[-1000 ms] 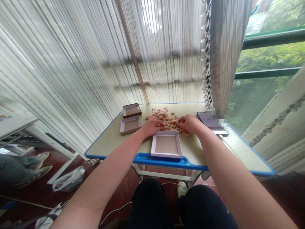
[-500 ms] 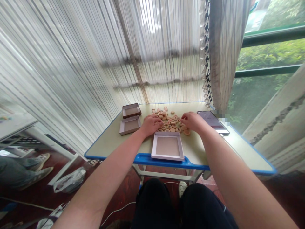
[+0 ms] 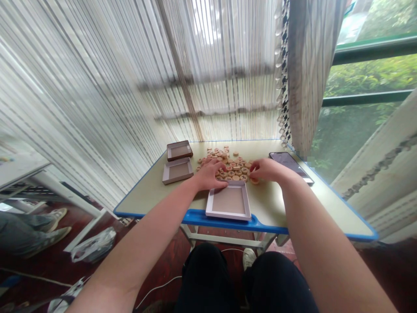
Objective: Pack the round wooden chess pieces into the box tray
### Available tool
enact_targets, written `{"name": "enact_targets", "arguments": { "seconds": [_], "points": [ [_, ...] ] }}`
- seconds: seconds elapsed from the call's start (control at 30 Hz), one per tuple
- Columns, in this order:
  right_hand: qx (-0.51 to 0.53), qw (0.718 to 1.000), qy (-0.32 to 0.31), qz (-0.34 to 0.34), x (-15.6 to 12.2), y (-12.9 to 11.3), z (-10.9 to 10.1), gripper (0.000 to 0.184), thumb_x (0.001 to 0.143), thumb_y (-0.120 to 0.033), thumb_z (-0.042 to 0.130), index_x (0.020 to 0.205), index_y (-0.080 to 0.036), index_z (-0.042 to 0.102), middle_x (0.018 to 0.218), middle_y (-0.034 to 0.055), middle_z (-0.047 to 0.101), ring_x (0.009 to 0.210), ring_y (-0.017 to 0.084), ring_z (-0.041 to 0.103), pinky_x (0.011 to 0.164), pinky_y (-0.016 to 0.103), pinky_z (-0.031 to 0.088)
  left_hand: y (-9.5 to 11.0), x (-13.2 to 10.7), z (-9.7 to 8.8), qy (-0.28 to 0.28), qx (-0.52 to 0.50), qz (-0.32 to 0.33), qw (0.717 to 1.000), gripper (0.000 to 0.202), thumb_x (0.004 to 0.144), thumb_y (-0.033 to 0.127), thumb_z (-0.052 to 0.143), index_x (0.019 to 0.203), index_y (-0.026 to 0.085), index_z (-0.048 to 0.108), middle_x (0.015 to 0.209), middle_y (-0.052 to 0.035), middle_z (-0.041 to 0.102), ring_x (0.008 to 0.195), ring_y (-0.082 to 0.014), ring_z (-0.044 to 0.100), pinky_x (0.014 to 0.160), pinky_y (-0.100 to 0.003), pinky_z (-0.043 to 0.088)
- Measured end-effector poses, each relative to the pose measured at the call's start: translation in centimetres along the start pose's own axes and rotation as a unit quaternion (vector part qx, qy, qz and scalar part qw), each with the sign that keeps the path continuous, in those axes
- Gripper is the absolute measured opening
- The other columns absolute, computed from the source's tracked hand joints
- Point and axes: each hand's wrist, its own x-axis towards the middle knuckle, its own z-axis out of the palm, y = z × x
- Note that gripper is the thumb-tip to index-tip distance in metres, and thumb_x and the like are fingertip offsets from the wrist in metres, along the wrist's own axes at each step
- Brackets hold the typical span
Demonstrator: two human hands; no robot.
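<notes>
Round wooden Chinese chess pieces (image 3: 236,168), many with characters on top, lie in a loose pile on the table. My left hand (image 3: 210,174) reaches over the pile's left side, fingers apart, its thumb by the far rim of a shallow white box tray (image 3: 228,215). At the pile's right edge is my right hand (image 3: 265,168), its fingers curled and drawn together on a piece at their tips; the fingers partly hide that piece. The white tray is empty and sits at the table's front edge.
At the table's left are a second shallow white tray (image 3: 177,177) and a brown-edged box part (image 3: 167,152). A phone (image 3: 289,165) lies on the right, near the curtain (image 3: 302,87). Another person's legs and shoes (image 3: 54,234) show at lower left, beside a plastic bag (image 3: 94,245).
My left hand has moved nearer and slightly right, its fingers spreading and its thumb coming to the tray's far rim. The right hand has shifted slightly toward me at the pile's edge.
</notes>
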Motion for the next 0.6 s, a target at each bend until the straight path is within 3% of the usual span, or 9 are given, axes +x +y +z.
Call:
{"name": "enact_targets", "arguments": {
  "seconds": [0.23,0.4,0.6],
  "points": [
    [-0.03,0.999,0.025,-0.025,0.9,0.3,0.7,0.032,0.078,-0.035,0.044,0.08,-0.017,0.07,0.079,0.0097,0.068,0.072,0.019,0.059,0.06,0.026,0.038,-0.4,0.3,0.5,0.014,-0.001,-0.001,1.0,0.03,0.06,0.043,0.071,0.081,0.023,0.065,0.106,-0.0042,0.058,0.106,-0.0277,0.046,0.097,-0.044,0.032],
    [-0.032,0.998,0.055,0.007,0.7,0.5,0.3,0.027,0.073,-0.03,0.051,0.088,-0.016,0.069,0.086,0.0111,0.068,0.076,0.02,0.059,0.06,0.026,0.038,-0.4,0.2,0.4,0.021,-0.005,0.002,1.0,0.027,0.062,0.044,0.069,0.079,0.023,0.066,0.104,-0.0043,0.059,0.105,-0.0265,0.047,0.097,-0.042,0.034],
    [0.034,0.996,-0.08,0.005,-0.9,0.4,-0.7,0.023,0.059,-0.036,0.066,0.075,-0.02,0.07,0.073,0.0041,0.067,0.066,0.018,0.059,0.053,0.025,0.039,-0.1,0.1,-0.1,0.019,-0.029,0.006,0.999,0.031,0.072,0.05,0.059,0.085,0.023,0.066,0.101,-0.0048,0.06,0.103,-0.0239,0.049,0.096,-0.041,0.035]
  ]
}}
